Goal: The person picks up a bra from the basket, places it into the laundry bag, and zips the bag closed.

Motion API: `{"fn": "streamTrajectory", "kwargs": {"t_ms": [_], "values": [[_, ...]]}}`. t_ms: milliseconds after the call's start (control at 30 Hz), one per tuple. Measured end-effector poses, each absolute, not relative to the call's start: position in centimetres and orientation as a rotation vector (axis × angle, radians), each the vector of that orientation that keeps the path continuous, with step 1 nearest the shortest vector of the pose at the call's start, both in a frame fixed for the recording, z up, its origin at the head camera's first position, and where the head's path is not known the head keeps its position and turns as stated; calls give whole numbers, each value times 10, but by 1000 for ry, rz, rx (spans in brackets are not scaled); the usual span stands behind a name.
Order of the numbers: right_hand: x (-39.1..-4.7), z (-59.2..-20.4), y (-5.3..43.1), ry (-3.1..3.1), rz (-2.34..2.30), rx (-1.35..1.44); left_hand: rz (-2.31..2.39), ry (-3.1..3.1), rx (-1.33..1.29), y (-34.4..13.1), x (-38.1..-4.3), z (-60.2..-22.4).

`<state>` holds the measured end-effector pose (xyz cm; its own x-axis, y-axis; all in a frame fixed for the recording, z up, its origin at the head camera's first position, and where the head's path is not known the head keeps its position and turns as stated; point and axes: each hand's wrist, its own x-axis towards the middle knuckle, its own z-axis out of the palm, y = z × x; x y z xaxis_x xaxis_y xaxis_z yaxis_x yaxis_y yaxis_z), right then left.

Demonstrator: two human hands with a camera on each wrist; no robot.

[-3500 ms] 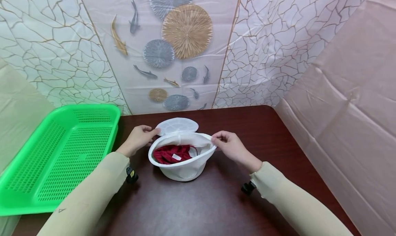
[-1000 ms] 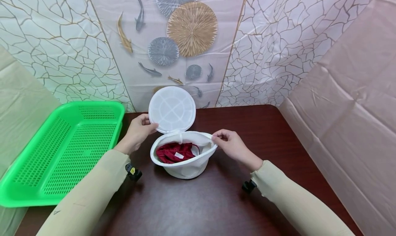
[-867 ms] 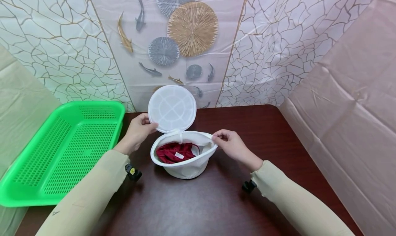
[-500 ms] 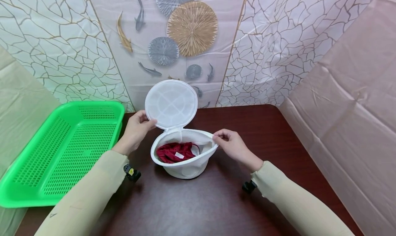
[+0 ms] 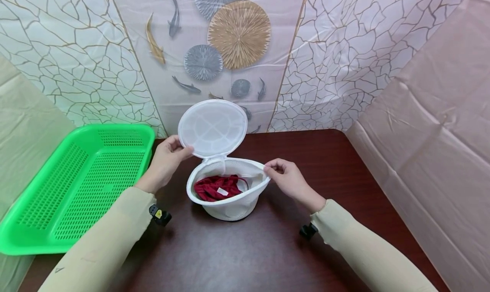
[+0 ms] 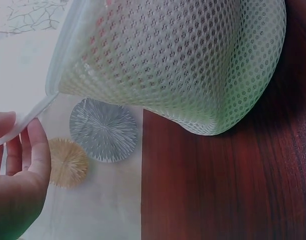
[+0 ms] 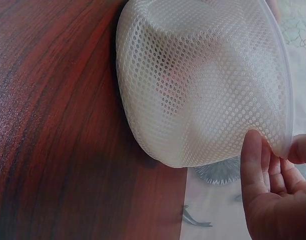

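A white mesh laundry bag [image 5: 229, 210] stands on the dark wooden table, its round mouth facing up. Inside lies a crumpled dark red garment [image 5: 209, 189] with a white tag and a thin strap. The bag's round lid [image 5: 213, 128] is raised behind the mouth, joined at the back of the rim. My left hand [image 5: 165, 161] pinches the lid's lower left edge between thumb and fingers; the left wrist view shows that edging in the grip of the hand [image 6: 23, 165]. On the other side, my right hand [image 5: 287, 178] pinches the bag's right rim, pulling it to a point.
A large green plastic basket [image 5: 147, 156] with slotted walls sits at the left of the table [image 5: 306, 156]. Patterned sheeting [image 5: 325, 71] hangs behind the table's back edge, and a plain pinkish sheet [image 5: 428, 126] covers the right side.
The lid has swung up from lying low behind the bag to standing raised, the left hand moving with it. The right hand keeps its pinch on the rim.
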<state>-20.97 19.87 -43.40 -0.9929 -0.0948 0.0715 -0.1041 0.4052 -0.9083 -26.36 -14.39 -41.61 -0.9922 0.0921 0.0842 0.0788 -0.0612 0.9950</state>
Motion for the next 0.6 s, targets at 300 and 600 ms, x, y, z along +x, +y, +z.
{"fn": "streamTrajectory", "kwargs": {"t_ms": [300,600], "values": [[-209,-436,200,-2603,1741,200,2073,2283,273,-145,-255,-415],[-209,-436,199,-2613,1757,180,1830,2451,368,-144,-247,-419]]}}
